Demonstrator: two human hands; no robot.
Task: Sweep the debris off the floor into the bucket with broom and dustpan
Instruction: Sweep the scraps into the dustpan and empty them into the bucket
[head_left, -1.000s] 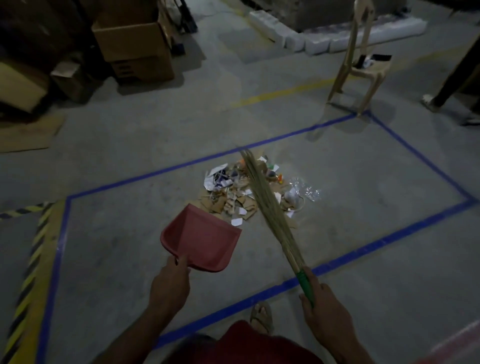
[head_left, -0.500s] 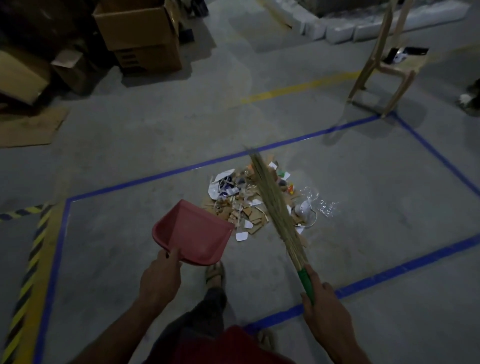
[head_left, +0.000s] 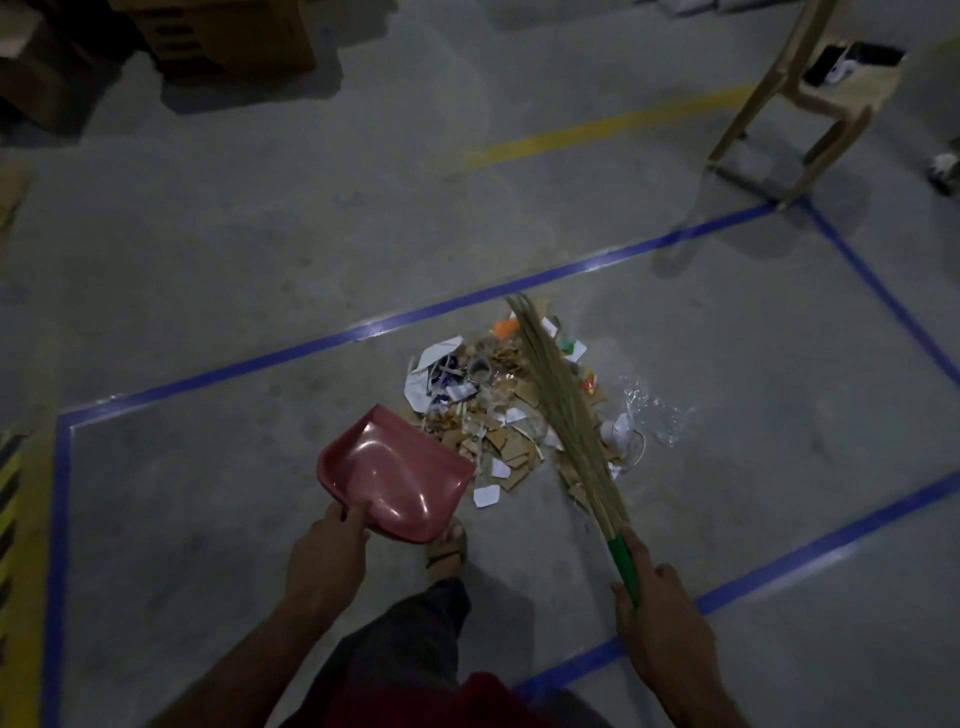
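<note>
The debris (head_left: 511, 415) lies heaped inside the floor's blue-taped square, near its far edge. Your left hand (head_left: 324, 558) grips the dustpan (head_left: 395, 480), your right (head_left: 657, 631) the broom (head_left: 563, 410). Seat the pan's lip flat, then draw short strokes toward it.

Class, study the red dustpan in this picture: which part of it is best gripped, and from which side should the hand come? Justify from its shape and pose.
Grip the dustpan at its narrow rear end, coming from the person's side, as the left hand does now. The wide open lip faces the debris pile, so that edge must stay free. The rear seems the only part narrow enough to close fingers round; the handle itself is hidden under the hand.
</note>
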